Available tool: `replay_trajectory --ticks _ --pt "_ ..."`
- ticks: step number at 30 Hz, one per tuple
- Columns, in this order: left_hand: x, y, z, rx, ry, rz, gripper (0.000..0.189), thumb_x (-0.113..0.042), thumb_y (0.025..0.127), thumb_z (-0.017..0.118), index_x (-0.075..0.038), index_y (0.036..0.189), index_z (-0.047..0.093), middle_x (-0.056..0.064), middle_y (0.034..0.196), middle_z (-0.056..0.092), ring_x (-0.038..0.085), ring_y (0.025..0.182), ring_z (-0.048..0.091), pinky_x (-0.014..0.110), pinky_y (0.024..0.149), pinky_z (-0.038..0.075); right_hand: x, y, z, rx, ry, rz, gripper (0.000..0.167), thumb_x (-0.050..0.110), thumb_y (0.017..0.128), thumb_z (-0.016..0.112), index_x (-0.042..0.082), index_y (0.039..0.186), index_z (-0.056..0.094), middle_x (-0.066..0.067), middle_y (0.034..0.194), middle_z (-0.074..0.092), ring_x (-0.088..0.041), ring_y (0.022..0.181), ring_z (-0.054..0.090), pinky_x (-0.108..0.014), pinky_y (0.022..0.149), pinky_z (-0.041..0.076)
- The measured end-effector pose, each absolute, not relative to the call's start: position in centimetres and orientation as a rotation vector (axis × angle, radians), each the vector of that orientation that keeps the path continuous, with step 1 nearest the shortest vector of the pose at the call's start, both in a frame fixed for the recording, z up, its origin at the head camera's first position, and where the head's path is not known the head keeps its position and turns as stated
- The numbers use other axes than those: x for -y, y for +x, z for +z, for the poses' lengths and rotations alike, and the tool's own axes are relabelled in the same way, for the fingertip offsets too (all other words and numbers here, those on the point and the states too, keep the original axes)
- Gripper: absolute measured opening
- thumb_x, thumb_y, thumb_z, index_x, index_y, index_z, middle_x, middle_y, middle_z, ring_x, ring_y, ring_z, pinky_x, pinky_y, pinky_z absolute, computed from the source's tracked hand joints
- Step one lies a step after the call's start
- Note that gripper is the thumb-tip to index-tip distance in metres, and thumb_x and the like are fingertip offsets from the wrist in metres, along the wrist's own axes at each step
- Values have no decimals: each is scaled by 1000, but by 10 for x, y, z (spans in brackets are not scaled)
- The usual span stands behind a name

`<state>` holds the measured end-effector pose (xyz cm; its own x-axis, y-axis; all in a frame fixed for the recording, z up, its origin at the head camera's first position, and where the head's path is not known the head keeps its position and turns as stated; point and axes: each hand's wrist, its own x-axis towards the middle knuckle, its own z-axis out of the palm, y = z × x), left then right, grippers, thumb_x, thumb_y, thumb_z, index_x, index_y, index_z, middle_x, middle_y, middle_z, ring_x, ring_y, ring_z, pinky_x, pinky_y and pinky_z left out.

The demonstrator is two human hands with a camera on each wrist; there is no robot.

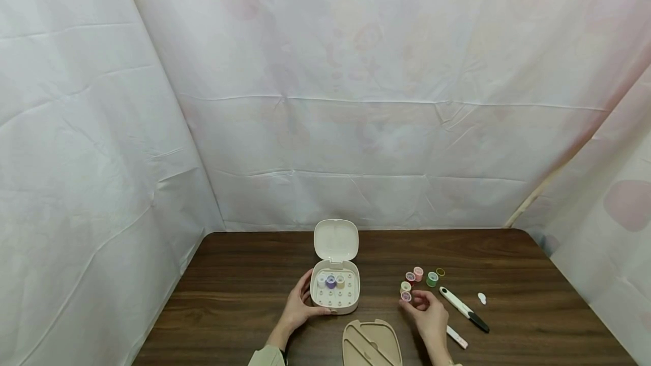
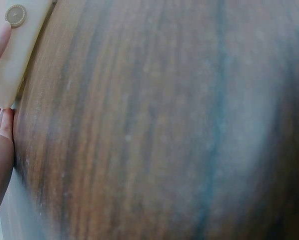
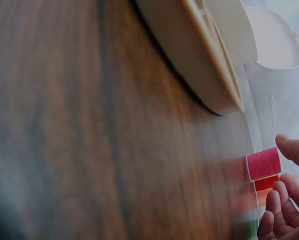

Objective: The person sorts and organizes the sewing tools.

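Observation:
A cream sewing box [image 1: 351, 301] stands with its lid [image 1: 335, 240] raised. Rows of short pegs fill its inside, and a white spool [image 1: 321, 280], a purple spool [image 1: 331, 282] and a beige spool [image 1: 340, 282] sit among them. My left hand [image 1: 299, 308] grips the box, fingers along the left side and thumb at the front, close to a round button [image 2: 15, 16]. My right hand [image 1: 429, 315] is at a magenta thread spool [image 3: 263, 164], thumb and fingertips spread around its upper end. That spool stands on the table, nearest me in a group of spools.
Beside it are a pale yellow spool [image 1: 405, 286], red spool [image 1: 410, 277], pink spool [image 1: 418, 273], green spool [image 1: 432, 279] and yellow-green ring [image 1: 440, 271]. A white-and-black tool [image 1: 463, 308], white strip [image 1: 457, 337] and small white piece [image 1: 482, 298] lie right. A beige tray [image 1: 389, 340] is in front.

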<state>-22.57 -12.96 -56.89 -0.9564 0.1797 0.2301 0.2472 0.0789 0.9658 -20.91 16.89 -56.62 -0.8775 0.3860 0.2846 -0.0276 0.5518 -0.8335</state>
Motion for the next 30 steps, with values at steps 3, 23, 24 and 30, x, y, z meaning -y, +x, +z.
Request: replay_trajectory --ticks 3,23,24,30 --pt "130 -226 -570 2275 -459 -2028 100 0 56 82 10 135 22 31 134 28 44 120 29 45 95 32 -169 -211 -566 2366 -292 1276 35 13 55 84 -1 81 65 -5 66 61 -2 52 47 -21 49 42" --pt "135 -238 -597 2274 -484 -1985 100 -7 57 82 4 137 24 25 136 31 35 122 32 39 96 34 -170 -215 -571 2395 -307 1300 29 13 59 82 0 79 65 -2 64 61 -1 51 47 -21 48 40" --pt "135 -238 -599 2265 -501 -1966 99 -10 57 83 3 137 24 23 136 32 32 122 33 35 96 35 -170 -215 -572 2398 -315 1301 28 13 60 81 0 79 65 -2 64 60 -2 51 48 -20 48 40" --pt "136 -239 -604 2234 -558 -1924 98 -11 58 83 4 136 25 23 134 34 30 121 36 28 93 37 -169 -215 -574 2405 -334 1311 25 12 61 80 2 79 65 -2 65 61 -5 53 50 -20 49 41"
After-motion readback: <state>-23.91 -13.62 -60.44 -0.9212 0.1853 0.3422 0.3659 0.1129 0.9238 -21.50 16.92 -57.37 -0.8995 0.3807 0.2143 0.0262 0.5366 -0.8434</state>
